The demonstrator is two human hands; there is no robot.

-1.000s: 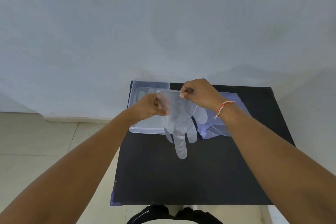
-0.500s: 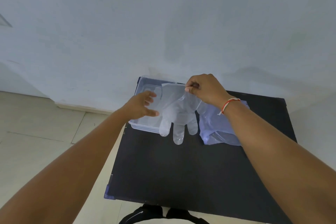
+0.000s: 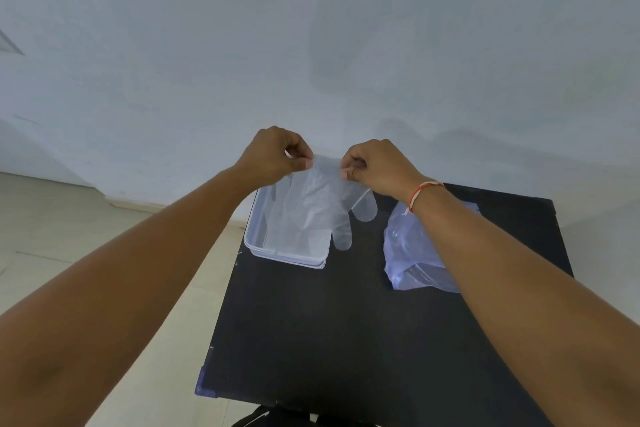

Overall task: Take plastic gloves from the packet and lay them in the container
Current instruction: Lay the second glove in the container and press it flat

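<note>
Left hand (image 3: 277,156) and right hand (image 3: 375,166) pinch glove (image 3: 318,204) cuff; fingers hang toward the viewer.

Clear glove (image 3: 313,204), clear container (image 3: 254,239), pale blue packet (image 3: 410,253), black table (image 3: 346,340)

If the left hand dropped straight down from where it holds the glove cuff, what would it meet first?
Most likely the clear container: the left hand hovers above its far left corner, pinching the glove. Depth is unclear, so it might hit the rim or just miss.
</note>
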